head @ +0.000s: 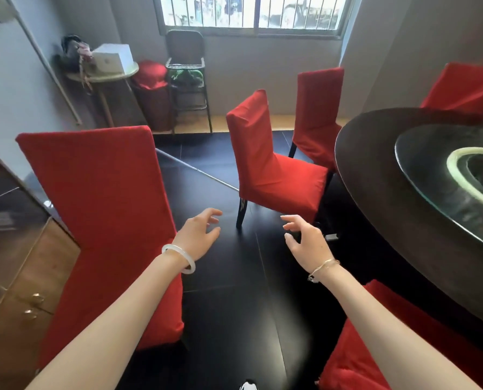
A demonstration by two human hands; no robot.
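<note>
**Dark-tiled dining room, red chair ahead of you**

The chair stands on the floor, its seat tucked against the left edge of the round surface. Your left hand and right hand hover short of it, either side of its front leg. Each grip is released, fingers loosely spread, holding nothing.

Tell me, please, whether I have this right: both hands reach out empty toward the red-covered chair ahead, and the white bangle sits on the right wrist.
Not quite: the white bangle sits on the left wrist, as the head view shows. The rest stands: the left hand and right hand reach out empty toward the red-covered chair.
</note>
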